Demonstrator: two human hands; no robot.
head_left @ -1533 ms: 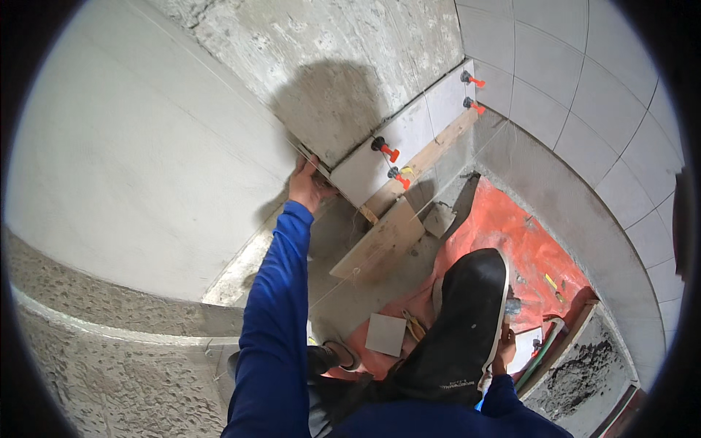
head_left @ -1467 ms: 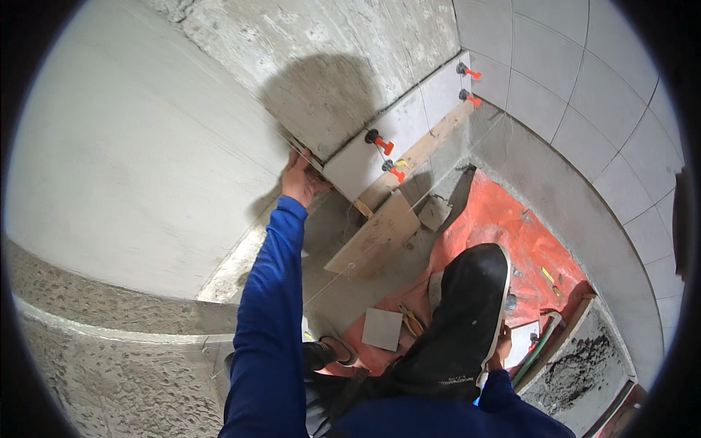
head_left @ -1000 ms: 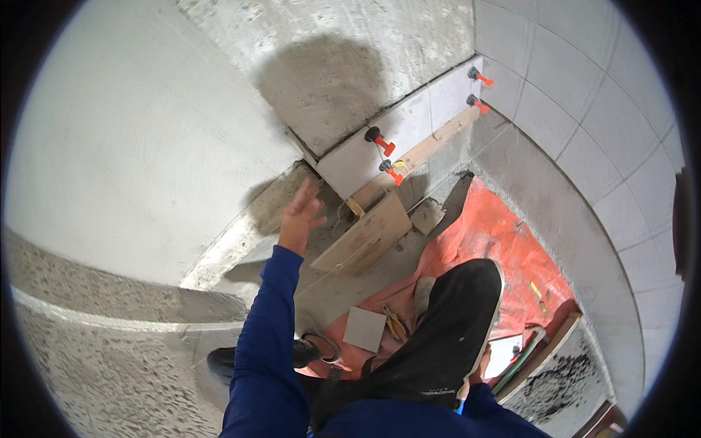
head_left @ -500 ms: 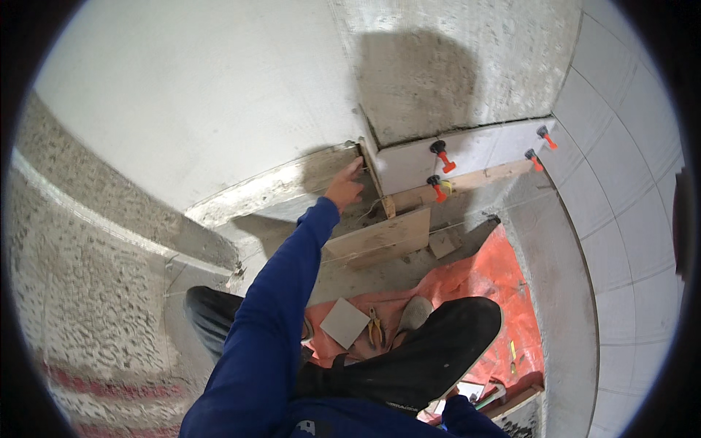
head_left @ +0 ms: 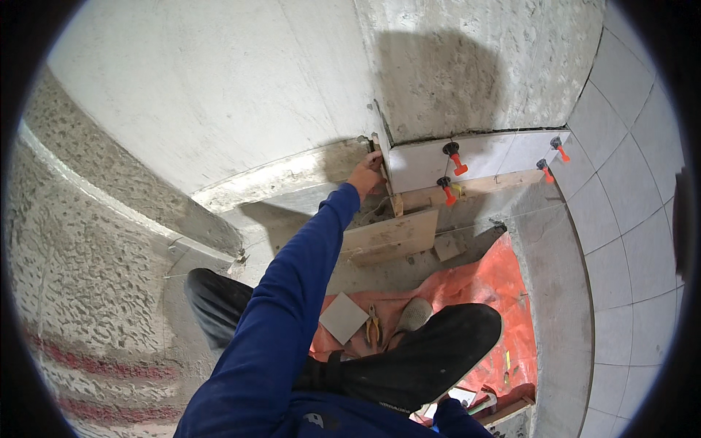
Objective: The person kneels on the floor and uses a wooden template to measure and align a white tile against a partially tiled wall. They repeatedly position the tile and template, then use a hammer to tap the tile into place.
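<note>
My left hand (head_left: 367, 175) reaches forward with its fingertips at the edge of a narrow upright tile strip (head_left: 384, 166), beside a recess in the wall base. The index finger is stretched out, and I see nothing held in the hand. To its right, a white tile (head_left: 485, 157) is set along the wall base, with orange-handled tile levelling clips (head_left: 453, 159) on it. Just below the hand, a loose tile piece (head_left: 391, 237) leans on edge. My right arm (head_left: 456, 420) shows only as a blue sleeve at the bottom; its fingers are hidden.
An orange-red sheet (head_left: 496, 285) covers the floor around my feet. On it lie a square grey tile (head_left: 343, 318) and yellow-handled pliers (head_left: 374, 327). A tiled wall (head_left: 628, 233) rises at right, a rough concrete wall (head_left: 95, 270) at left. A string (head_left: 526, 212) crosses low.
My left hand has come closer to the upright tile strip, and its fingers now meet the strip's edge. The view has shifted slightly.
</note>
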